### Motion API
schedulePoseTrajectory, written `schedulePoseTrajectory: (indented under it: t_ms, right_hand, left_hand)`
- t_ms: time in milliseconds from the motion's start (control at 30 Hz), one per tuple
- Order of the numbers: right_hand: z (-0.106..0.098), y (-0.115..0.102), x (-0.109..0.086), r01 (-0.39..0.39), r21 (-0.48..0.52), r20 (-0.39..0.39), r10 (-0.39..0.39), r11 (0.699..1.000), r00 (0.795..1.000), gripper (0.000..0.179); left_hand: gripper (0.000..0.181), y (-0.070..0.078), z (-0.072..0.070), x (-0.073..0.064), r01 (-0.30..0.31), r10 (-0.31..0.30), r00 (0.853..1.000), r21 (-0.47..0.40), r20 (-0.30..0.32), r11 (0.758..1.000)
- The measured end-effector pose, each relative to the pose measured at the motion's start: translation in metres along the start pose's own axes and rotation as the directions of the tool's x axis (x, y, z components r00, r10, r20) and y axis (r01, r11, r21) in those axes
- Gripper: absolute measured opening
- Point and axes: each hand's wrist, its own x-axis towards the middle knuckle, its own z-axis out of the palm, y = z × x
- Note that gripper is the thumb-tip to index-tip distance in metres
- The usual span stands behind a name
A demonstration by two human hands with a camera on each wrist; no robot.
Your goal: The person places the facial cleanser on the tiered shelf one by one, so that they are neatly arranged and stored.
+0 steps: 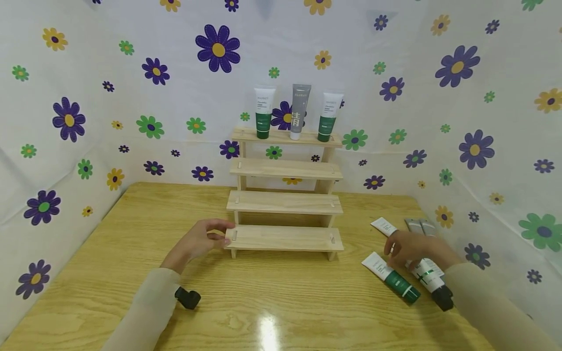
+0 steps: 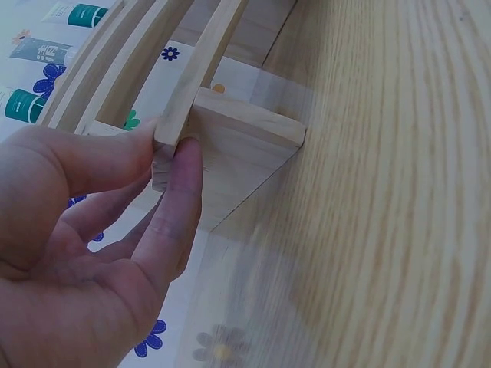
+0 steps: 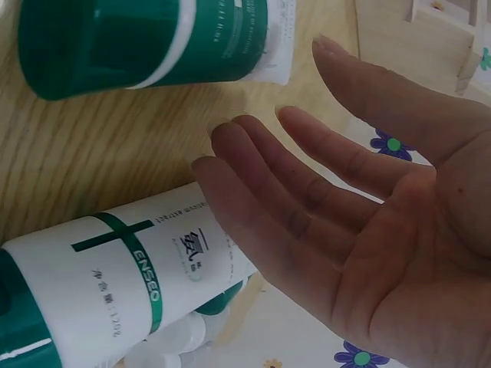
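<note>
One hand, the left point(image 1: 197, 241), pinches the bottom shelf point(image 1: 285, 238); the right hand point(image 1: 410, 248), fingers relaxed, hovers near a green-capped tube point(image 1: 396, 282).

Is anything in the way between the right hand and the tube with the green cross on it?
No, nothing visible stands between the right hand and the tube with the green cross. The other green-and-white tube lies off on the thumb side, out of that path.

Three tubes point(image 1: 296, 112) stood on the top step of the shelf point(image 1: 285, 201), a backdrop point(image 1: 281, 29) behind it; more tubes point(image 1: 391, 276) lay to its right on the table point(image 1: 281, 285).
</note>
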Motion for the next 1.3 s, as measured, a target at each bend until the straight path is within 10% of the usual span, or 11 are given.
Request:
schedulePoseTrajectory:
  t_ms: [600,1300]
  right_hand:
    - [0.016,0.007,0.008,-0.047,-0.046,0.043,0.049,0.998,0.998,0.026]
    - [0.025,0.005,0.018,0.208,0.067,-0.016,-0.207,0.976,0.978,0.025]
  left_hand:
    - [0.044,-0.003,0.001,-0.001,-0.012,0.012,1.0,0.009,-0.003,1.0]
    - [0.044,-0.007,0.003,-0.003,-0.015,0.016,1.0,0.017,-0.012,1.0]
